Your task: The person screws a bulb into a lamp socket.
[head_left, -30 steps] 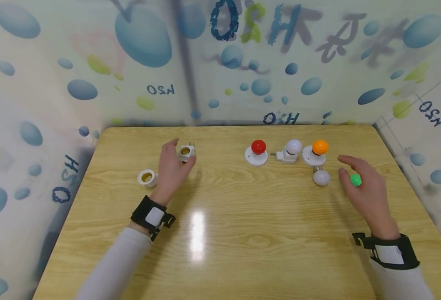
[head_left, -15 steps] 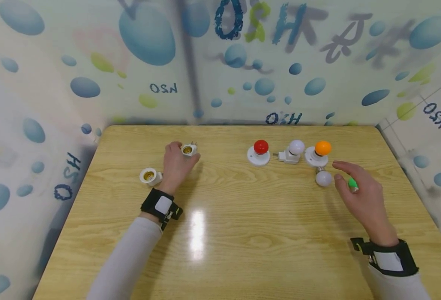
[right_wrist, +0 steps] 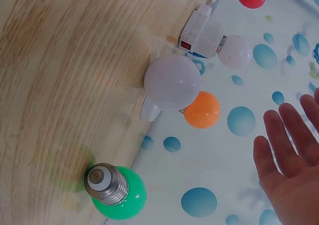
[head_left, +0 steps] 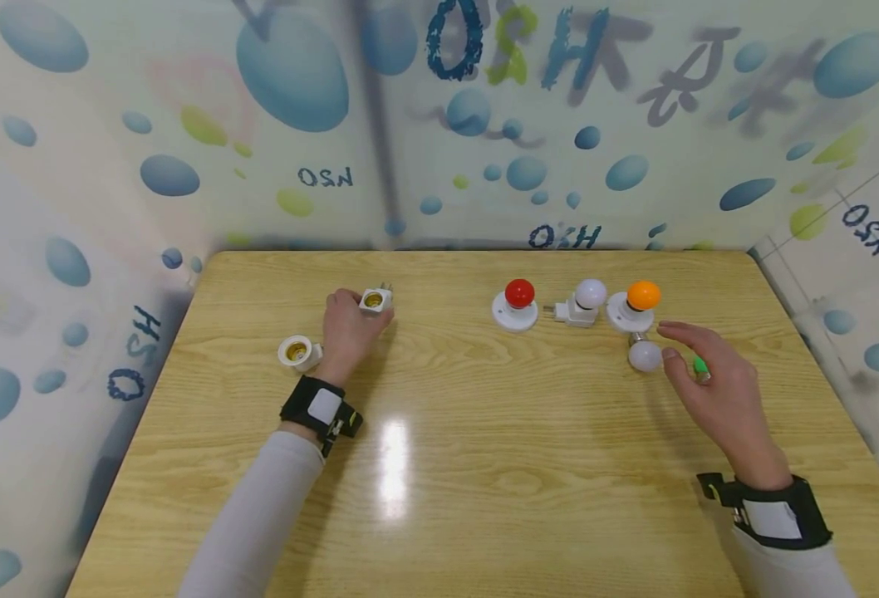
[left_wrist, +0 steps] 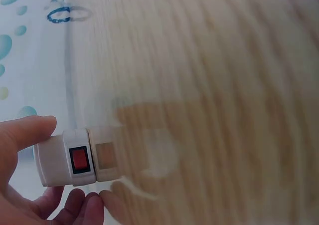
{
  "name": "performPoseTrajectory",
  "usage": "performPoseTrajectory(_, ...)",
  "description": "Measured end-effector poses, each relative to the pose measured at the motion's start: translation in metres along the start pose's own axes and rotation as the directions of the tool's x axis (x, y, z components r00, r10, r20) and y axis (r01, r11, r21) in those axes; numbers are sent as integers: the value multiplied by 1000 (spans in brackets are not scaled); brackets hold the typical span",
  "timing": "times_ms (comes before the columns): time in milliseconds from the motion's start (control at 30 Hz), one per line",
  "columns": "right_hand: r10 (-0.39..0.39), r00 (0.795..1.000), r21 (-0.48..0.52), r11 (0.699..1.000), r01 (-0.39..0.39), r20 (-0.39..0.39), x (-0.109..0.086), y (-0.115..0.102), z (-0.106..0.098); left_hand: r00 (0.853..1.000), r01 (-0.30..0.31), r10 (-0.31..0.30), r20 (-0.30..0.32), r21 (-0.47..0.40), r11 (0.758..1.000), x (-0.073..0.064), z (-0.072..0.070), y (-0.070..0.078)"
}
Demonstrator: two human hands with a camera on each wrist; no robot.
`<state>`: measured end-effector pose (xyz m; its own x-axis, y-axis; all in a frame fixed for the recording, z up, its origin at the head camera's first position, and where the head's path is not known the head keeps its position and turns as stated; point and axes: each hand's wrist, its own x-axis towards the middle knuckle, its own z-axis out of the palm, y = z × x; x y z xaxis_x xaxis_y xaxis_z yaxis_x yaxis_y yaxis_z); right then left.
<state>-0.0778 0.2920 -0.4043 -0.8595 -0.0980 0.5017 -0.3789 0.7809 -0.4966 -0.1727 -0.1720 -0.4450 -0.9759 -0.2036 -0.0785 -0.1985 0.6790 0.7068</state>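
At the table's back left, my left hand [head_left: 351, 336] holds a white plug-in lamp socket [head_left: 375, 300] between thumb and fingers. Its red switch [left_wrist: 80, 159] shows in the left wrist view, and the socket stands on the tabletop. A round white lamp socket [head_left: 300, 354] lies beside that wrist. On the right, my right hand [head_left: 719, 390] hovers with fingers apart, holding nothing. Partly hidden behind it lies a green bulb [right_wrist: 128, 195], its metal screw base towards the wrist camera. Near the thumb tip lies a loose white bulb [head_left: 645, 356].
Along the back right stand a red bulb [head_left: 519, 293] in a round base, a white bulb [head_left: 591, 294] in a plug-in socket, and an orange bulb [head_left: 644, 296] in a round base. Patterned walls border the wooden table [head_left: 484, 465] at the back and sides.
My left hand's fingers have drawn in around the plug-in socket. My right hand has shifted slightly left, towards the loose white bulb, and stays unclosed. The head view has moved a little.
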Motion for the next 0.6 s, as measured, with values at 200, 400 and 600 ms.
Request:
performPoseTrajectory(200, 5, 1000, 4, 1000, -5, 6, 0, -1, 0, 1000, -15, 15, 7, -7, 1000, -3, -2, -1)
performPoseTrajectory(400, 7, 1000, 8, 1000, -7, 10, -1, 0, -1, 996, -82, 82, 23, -38, 996, -9, -4, -2)
performPoseTrajectory(600, 9, 1000, 12, 1000, -9, 25, -2, 0, 0, 979, -188, 192, 67, -58, 980, -17, -5, 2)
